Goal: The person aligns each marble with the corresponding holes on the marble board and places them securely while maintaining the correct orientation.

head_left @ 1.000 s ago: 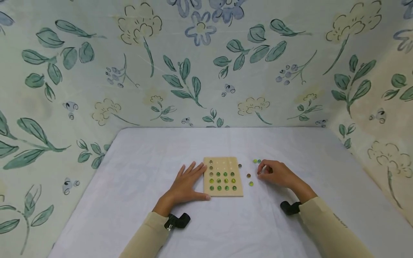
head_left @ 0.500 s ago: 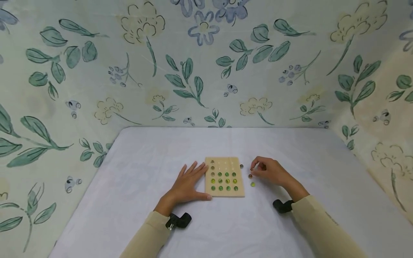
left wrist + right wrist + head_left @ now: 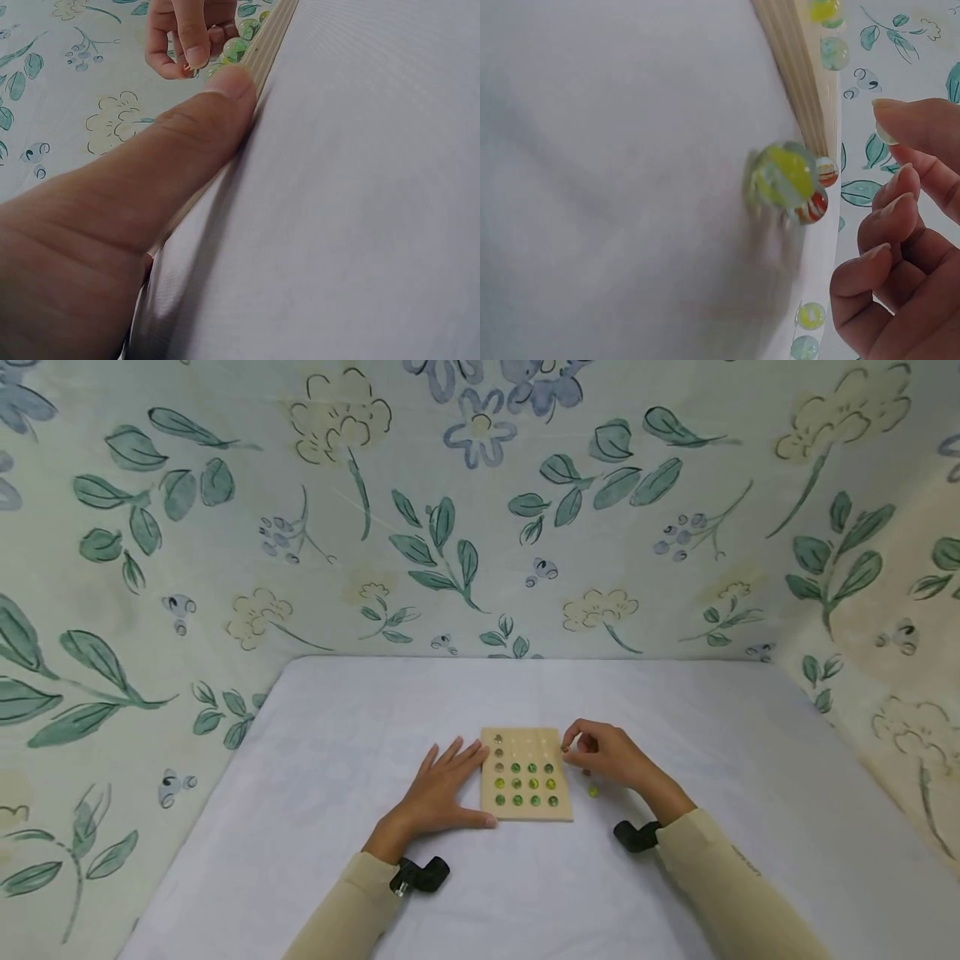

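Note:
My left hand (image 3: pixel 438 793) lies with spread, straight fingers against the left side of a pale wooden board (image 3: pixel 528 812). In the left wrist view its thumb (image 3: pixel 187 131) presses the board's front edge. Green and yellow marbles fill the board's three near rows; clear brownish marbles sit in the left column further back. My right hand (image 3: pixel 611 756) pinches a small reddish-brown marble (image 3: pixel 566 749) between thumb and forefinger, by the board's right edge. In the left wrist view that marble (image 3: pixel 187 68) shows only partly.
Loose marbles lie right of the board: a yellow-green marble (image 3: pixel 784 176) nearest, with a red-streaked marble (image 3: pixel 810 208) and another reddish marble (image 3: pixel 826 171) behind it. A yellow marble (image 3: pixel 810 315) and a pale green marble (image 3: pixel 805 347) lie apart. White cloth (image 3: pixel 337 718) covers the table.
My right hand has moved left with the pinched marble, from beside the loose marbles to the board's right edge. The left hand keeps its place on the board.

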Demonstrator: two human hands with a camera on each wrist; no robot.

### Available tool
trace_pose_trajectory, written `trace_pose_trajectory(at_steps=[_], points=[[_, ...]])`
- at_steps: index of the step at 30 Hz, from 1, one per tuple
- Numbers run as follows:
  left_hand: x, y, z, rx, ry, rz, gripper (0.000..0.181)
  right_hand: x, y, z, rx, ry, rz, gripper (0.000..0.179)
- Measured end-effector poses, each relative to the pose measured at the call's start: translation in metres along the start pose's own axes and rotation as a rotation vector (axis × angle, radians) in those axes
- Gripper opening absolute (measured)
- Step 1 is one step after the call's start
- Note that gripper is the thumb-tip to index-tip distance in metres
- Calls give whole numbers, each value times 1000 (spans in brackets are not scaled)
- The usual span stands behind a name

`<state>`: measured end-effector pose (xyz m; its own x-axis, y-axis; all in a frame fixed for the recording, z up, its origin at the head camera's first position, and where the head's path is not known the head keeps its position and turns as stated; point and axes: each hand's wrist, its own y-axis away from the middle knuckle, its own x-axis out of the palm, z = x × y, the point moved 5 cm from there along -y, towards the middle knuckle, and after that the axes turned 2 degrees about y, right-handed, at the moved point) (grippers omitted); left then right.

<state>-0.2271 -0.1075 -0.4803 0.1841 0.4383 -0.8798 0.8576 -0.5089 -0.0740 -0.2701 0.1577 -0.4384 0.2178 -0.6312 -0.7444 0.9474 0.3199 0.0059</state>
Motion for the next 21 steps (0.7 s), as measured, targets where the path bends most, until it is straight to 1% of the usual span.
trace_pose_trajectory(at_steps=[8,16,21], points=[[1,0,0,-3,-24,0,110,8,-9,9,-26,-4,13,14],[-1,0,-2,-11,-17,6,109,14,-13,21,-75,-16,17,12],[-1,0,-2,-14,-17,8,110,17,-17,25,-81,-20,11,13]])
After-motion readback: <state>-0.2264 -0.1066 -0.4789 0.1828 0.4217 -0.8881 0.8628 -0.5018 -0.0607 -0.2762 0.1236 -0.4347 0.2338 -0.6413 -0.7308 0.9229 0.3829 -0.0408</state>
